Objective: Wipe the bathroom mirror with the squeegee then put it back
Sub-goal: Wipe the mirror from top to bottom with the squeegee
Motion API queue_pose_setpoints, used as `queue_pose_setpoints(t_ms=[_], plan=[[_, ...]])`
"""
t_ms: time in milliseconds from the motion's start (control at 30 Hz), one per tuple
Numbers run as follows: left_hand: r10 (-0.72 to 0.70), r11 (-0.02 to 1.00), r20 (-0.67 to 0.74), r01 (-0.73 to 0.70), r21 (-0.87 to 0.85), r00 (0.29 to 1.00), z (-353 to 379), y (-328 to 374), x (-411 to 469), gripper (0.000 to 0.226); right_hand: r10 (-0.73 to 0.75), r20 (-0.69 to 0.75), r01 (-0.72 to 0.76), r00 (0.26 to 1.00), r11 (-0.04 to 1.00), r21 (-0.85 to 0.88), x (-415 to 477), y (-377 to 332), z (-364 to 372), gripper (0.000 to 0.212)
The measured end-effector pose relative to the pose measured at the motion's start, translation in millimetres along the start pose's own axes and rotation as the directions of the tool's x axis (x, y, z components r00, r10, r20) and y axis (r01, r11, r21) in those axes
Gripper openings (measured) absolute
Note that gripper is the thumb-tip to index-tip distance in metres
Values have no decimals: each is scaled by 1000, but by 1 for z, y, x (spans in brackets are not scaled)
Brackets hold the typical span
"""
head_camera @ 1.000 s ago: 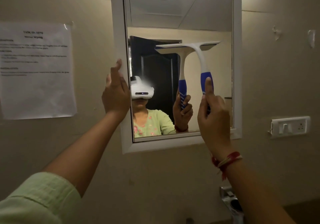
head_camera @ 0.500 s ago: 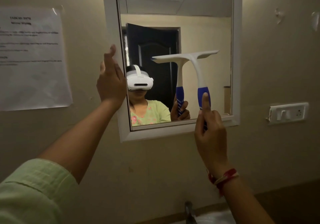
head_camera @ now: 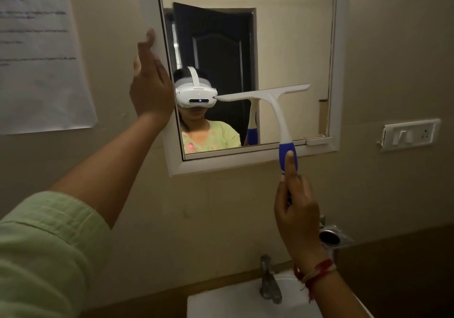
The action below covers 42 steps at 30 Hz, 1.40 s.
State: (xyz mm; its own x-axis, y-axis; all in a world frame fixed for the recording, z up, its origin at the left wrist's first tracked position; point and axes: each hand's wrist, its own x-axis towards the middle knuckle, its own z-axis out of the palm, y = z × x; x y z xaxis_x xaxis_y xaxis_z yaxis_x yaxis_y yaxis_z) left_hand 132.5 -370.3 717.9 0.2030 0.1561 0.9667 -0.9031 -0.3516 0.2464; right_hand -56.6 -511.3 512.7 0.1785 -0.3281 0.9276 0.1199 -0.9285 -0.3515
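Note:
A white-framed bathroom mirror (head_camera: 340,72) hangs on the beige wall. My right hand (head_camera: 296,209) grips the blue handle of a white squeegee (head_camera: 272,99), thumb laid up along the handle. Its blade lies roughly level against the lower half of the glass, over the reflection of a person in a headset. My left hand (head_camera: 149,87) rests flat, fingers apart, on the mirror's left frame edge and holds nothing.
A paper notice (head_camera: 41,55) is taped to the wall on the left. A white switch plate (head_camera: 409,134) sits right of the mirror. Below are a white sink (head_camera: 221,303) with a metal tap (head_camera: 269,281) and a chrome wall holder (head_camera: 331,236).
The squeegee has slid down the glass from the upper part to the lower half, my right hand dropping below the frame. The view tilted down, revealing sink and tap.

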Motion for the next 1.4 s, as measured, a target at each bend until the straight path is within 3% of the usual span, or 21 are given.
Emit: queue_pose_setpoints(t_ms=[967,1267,1400], plan=[[-18,1000,-12,19,24,1000,-3,6,-3,41,183,22,-183,983,983,1,-78,5,-9,50],[7,1000,-18,-8,-29,1000,-3,4,2,40,263,-39,-250,964,947,200,-72,-2,-21,45],[-2,999,-14,2,-53,1000,-2,0,3,39,206,-140,-158,968,943,292,-20,-13,-32,39]])
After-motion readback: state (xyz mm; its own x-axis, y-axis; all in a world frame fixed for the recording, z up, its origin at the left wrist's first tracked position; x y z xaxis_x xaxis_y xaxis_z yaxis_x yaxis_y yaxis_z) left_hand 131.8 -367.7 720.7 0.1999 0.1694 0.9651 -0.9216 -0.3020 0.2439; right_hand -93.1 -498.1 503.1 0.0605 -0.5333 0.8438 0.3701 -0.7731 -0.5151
